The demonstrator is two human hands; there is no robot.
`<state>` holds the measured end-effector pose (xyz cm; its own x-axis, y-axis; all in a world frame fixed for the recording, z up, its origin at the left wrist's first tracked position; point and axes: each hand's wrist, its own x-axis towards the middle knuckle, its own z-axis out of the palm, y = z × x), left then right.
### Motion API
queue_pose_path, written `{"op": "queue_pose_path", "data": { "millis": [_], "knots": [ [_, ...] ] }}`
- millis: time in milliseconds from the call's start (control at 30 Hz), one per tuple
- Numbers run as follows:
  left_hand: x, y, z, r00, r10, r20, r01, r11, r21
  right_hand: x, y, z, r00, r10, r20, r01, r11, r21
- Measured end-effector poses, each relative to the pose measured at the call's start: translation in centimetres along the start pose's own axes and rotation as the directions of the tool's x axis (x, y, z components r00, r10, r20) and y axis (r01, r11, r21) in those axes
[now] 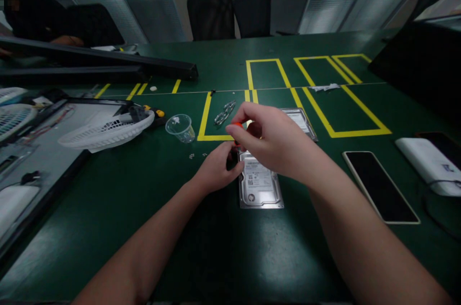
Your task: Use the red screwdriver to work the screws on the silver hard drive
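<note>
A silver hard drive (260, 184) with a white label lies on the green table in front of me. My right hand (264, 134) is closed on a red-handled tool (236, 127), probably a screwdriver, held upright over the drive's far left corner. My left hand (220, 168) is at the drive's left edge, its fingers closed around the lower part of the tool near that corner; the fingertips are partly hidden. Behind my right hand lies a second silver drive (300, 120). Several tiny screws (191, 156) lie left of the drive.
A clear plastic cup (181, 127) and glasses (225, 113) stand beyond my left hand. White fan grilles (108, 132) lie at left, near black bars (108, 62). A phone (381, 187) and white power bank (430, 165) are at right. A person sits at the far left.
</note>
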<state>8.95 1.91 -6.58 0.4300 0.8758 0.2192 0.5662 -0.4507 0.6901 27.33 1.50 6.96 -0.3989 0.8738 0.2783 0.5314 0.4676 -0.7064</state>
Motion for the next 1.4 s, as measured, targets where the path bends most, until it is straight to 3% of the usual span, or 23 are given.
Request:
{"op": "queue_pose_path", "data": {
  "millis": [367,833,1133,1400],
  "knots": [
    [-0.01,0.19,-0.15,1.000,0.009,0.000,-0.009,1.000,-0.015,-0.06,-0.05,-0.13,0.997,-0.058,0.043,0.055,0.997,0.055],
    [-0.04,0.04,0.04,1.000,-0.018,0.003,0.018,1.000,-0.012,-0.06,0.37,0.16,0.997,-0.028,-0.069,0.026,0.999,-0.024],
    [-0.03,-0.24,-0.01,1.000,0.013,0.014,-0.013,1.000,-0.012,-0.12,0.01,-0.06,0.999,-0.041,0.019,0.041,0.999,-0.002],
    [-0.01,0.27,-0.05,1.000,0.003,-0.004,-0.003,1.000,-0.018,0.26,0.31,0.24,1.000,-0.008,-0.019,0.009,0.999,0.042]
  ]
}}
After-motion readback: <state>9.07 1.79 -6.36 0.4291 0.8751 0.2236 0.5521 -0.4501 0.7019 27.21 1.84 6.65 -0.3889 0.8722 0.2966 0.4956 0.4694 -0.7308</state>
